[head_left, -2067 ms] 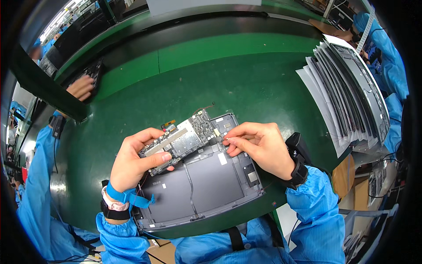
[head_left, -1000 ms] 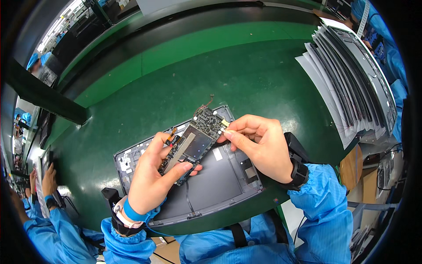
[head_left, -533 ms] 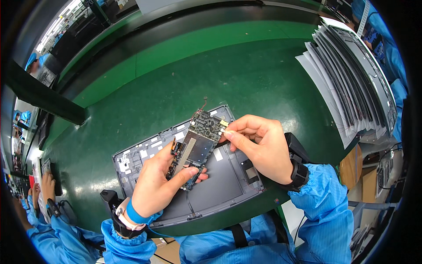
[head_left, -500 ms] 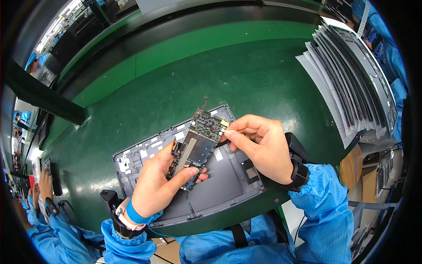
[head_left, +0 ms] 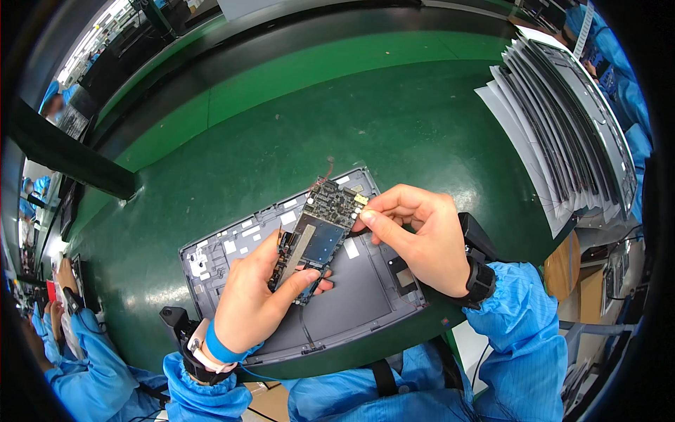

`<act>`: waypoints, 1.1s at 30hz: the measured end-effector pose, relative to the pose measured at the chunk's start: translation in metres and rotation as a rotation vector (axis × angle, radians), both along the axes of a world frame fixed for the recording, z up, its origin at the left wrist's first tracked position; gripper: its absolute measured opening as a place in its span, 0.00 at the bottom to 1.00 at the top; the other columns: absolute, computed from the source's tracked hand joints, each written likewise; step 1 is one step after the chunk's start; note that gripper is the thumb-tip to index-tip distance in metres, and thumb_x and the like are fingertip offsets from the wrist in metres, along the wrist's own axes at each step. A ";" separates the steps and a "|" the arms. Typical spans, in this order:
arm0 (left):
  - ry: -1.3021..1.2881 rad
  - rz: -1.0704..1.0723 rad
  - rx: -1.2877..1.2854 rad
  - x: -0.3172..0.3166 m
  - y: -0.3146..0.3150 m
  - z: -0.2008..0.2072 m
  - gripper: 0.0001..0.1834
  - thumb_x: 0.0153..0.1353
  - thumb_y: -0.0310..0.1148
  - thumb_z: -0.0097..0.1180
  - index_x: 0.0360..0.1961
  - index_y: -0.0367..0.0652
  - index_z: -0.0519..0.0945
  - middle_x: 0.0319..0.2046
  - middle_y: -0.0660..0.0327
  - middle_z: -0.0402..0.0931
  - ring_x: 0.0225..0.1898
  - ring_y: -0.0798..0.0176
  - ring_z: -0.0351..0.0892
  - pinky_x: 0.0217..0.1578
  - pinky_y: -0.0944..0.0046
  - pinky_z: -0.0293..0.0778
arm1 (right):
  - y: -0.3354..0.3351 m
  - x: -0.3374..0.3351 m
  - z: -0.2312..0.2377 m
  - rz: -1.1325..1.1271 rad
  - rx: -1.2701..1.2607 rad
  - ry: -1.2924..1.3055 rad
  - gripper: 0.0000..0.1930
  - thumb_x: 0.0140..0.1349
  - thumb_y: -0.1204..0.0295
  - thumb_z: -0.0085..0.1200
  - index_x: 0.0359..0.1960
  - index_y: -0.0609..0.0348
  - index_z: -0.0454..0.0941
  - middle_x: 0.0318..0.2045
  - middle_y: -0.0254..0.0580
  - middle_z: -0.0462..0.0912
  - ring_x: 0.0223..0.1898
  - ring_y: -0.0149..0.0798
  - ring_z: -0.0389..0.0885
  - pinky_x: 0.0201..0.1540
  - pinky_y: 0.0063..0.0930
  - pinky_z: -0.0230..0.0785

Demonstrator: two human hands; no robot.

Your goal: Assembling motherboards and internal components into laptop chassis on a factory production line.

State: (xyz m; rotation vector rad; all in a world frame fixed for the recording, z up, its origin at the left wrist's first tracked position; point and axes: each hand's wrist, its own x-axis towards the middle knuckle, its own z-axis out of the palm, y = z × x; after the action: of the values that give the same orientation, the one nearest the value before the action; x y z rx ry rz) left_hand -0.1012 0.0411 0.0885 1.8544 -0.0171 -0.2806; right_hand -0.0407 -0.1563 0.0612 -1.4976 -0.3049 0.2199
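My left hand [head_left: 253,292] is closed around the lower part of a circuit board [head_left: 318,238], thumb on its face and fingertips showing past its right edge. The board is tilted, held over a dark grey device housing [head_left: 351,292] that lies on the green table. A pale strip runs along the board's left side, and a thin reddish wire sticks out at its top. My right hand [head_left: 420,235] pinches at the board's upper right edge, beside a small yellow part [head_left: 361,200]. What sits between those fingertips is too small to make out.
A leaning stack of thin panels with white sheets between them [head_left: 555,133] stands at the right of the green table [head_left: 295,119]. A dark post [head_left: 70,158] rises at the left. Beyond it, a co-worker's blue sleeve [head_left: 105,366] shows at the lower left.
The board has tipped slightly in my left hand. My right hand's pinch has stayed at the same edge. At the far left, a co-worker's hand has moved.
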 end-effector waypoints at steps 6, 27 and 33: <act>-0.009 -0.011 0.068 0.000 0.001 0.000 0.14 0.57 0.25 0.54 0.44 0.35 0.70 0.29 0.57 0.82 0.36 0.61 0.83 0.36 0.68 0.75 | -0.001 0.000 0.000 -0.001 -0.008 0.012 0.03 0.56 0.80 0.54 0.31 0.67 0.77 0.27 0.37 0.83 0.20 0.14 0.66 0.21 0.09 0.58; 0.015 -0.091 -0.328 0.004 0.000 0.002 0.41 0.52 0.10 0.50 0.66 0.41 0.50 0.62 0.51 0.52 0.45 0.55 0.77 0.46 0.59 0.77 | 0.000 0.002 -0.001 0.007 0.049 0.073 0.05 0.59 0.78 0.53 0.34 0.70 0.77 0.28 0.43 0.83 0.26 0.24 0.77 0.27 0.15 0.68; -0.025 -0.130 -0.296 0.004 0.001 0.003 0.41 0.52 0.10 0.51 0.65 0.41 0.50 0.63 0.52 0.50 0.45 0.55 0.76 0.45 0.59 0.77 | -0.001 0.001 0.001 0.023 0.062 0.075 0.06 0.59 0.78 0.53 0.34 0.70 0.77 0.28 0.44 0.83 0.26 0.25 0.77 0.29 0.16 0.70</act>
State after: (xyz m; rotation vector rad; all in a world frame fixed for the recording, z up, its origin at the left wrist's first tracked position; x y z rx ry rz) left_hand -0.0977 0.0421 0.0911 1.5647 -0.1877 -0.3262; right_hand -0.0396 -0.1568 0.0621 -1.4217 -0.2666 0.2818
